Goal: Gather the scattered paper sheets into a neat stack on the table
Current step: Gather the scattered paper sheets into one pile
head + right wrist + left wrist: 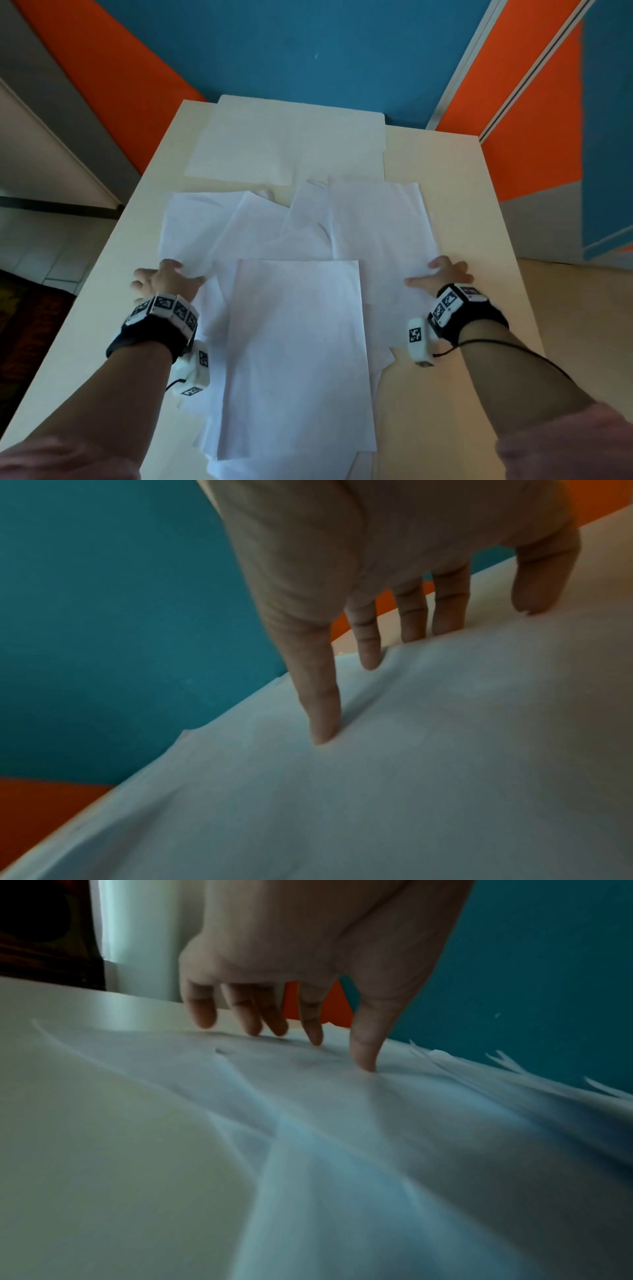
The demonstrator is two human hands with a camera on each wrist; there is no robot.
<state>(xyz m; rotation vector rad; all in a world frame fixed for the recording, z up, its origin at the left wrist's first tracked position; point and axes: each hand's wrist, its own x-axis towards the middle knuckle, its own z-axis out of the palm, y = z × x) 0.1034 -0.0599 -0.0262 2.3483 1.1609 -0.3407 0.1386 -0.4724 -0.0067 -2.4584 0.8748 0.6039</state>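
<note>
Pale pink sleeves (565, 445) are pushed up both forearms; each wrist wears a black strap (147, 337) ringed with white blocks bearing black-and-white square markers (452, 303), a thin black cable (513, 346) trailing from the right one

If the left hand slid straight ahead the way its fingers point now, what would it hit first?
The left hand presses its fingertips on the loose white paper sheets, so it would push those first. Beyond them lies the flat white sheet at the far end of the cream table; depth is unclear.
</note>
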